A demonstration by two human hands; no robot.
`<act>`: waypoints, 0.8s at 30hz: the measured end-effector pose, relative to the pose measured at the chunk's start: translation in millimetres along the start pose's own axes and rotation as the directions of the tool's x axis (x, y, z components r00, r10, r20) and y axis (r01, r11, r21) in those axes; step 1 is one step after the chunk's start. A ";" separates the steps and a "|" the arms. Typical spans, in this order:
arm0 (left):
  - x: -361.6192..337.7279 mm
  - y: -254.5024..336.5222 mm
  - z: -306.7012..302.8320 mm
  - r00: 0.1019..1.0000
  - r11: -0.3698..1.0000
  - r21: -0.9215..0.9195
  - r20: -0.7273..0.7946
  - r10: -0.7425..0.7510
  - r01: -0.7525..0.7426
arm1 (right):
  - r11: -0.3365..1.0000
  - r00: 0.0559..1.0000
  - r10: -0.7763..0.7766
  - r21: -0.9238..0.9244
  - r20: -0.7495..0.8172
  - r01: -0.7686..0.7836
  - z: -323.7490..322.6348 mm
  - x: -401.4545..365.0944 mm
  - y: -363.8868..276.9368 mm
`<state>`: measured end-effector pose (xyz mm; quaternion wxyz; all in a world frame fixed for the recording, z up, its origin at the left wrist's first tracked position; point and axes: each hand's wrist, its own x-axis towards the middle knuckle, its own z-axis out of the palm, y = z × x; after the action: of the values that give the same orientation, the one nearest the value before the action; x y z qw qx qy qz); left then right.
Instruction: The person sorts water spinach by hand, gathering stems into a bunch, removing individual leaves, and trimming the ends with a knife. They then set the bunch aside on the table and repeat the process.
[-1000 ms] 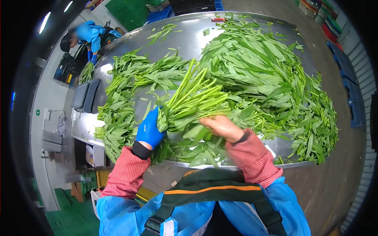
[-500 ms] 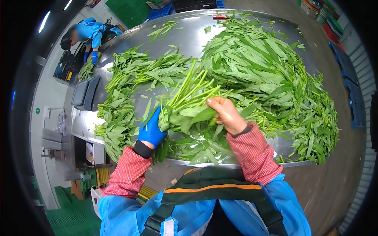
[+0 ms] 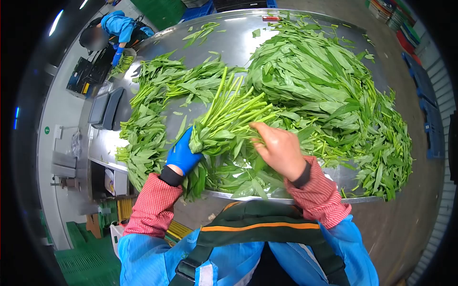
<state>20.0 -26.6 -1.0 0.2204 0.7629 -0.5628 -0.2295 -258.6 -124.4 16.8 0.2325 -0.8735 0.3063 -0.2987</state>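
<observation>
The left hand [image 3: 183, 153], blue-gloved, has its grip clamped on a bunch of leafy green stems [image 3: 231, 117] above the near side of the metal table [image 3: 193, 52]; the bare right hand [image 3: 282, 150] has its fingers curled at the bunch's right side, its grip's closure unclear; beyond the bunch lies a large leafy heap [image 3: 305, 76]; at the table's far left, a co-worker [image 3: 119, 28] bends over greens [image 3: 123, 64].

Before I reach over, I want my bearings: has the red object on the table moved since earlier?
No. The red object still lies near the far edge of the table, beside the leafy pile.
</observation>
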 end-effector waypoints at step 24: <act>-1.0 -30.3 -13.0 0.985 0.907 -0.395 0.147 -0.091 0.143 | 0.970 0.933 0.243 -0.038 0.265 -0.242 -21.7 -42.0 89.8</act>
<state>50.5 -16.5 -8.6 0.3235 0.7174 -0.4689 -0.4010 -335.3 -164.3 -36.6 0.3047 -0.8618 0.3782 -0.1464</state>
